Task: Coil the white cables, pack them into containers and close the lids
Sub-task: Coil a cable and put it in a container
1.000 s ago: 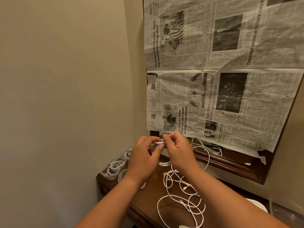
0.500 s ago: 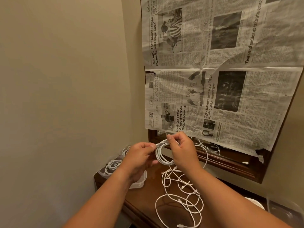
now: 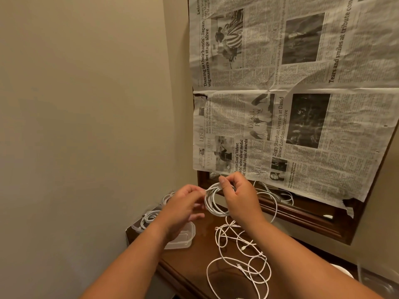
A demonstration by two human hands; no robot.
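A coiled white cable (image 3: 212,201) hangs in the air between my two hands, above the dark wooden table (image 3: 190,262). My right hand (image 3: 239,197) pinches the top of the coil. My left hand (image 3: 183,207) pinches the cable's end at the coil's upper left. Below lie loose white cables (image 3: 239,253) tangled on the tabletop. Under my left wrist stands a clear plastic container (image 3: 185,237), partly hidden. Further left, a clear container (image 3: 138,225) holds a coiled cable (image 3: 151,215). Behind it I see one more coiled cable (image 3: 168,196).
A newspaper (image 3: 291,93) covers a wood-framed mirror (image 3: 302,221) leaning on the wall behind the table. A beige wall (image 3: 86,126) stands close on the left. At the lower right I make out a white lid (image 3: 343,271) and a clear container (image 3: 377,281).
My left hand slid left off the coil, which now shows as an open ring between my hands. The container under my left wrist has come into view.
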